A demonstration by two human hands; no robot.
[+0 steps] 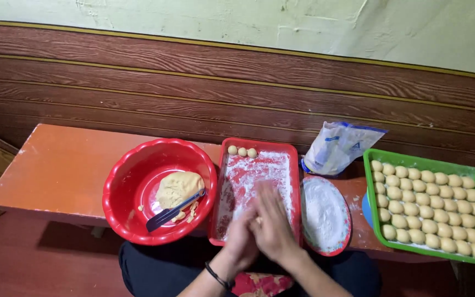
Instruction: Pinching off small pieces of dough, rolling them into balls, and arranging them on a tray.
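Note:
My left hand [241,237] and my right hand [273,223] are pressed palm to palm over the near end of a red rectangular tray [290,165] dusted with flour. A small bit of yellow dough shows between the palms. Three small dough balls [242,151] sit in a row at the tray's far end. A black band circles my left wrist. To the left, a red bowl [133,181] holds a lump of yellow dough [178,187] with a knife [172,212] lying against it.
A plate of white flour [324,213] lies right of the tray, with a flour bag [339,146] behind it. A green tray [430,163] at the far right holds several rows of dough balls. All rest on an orange bench [61,165] against a wood-panelled wall.

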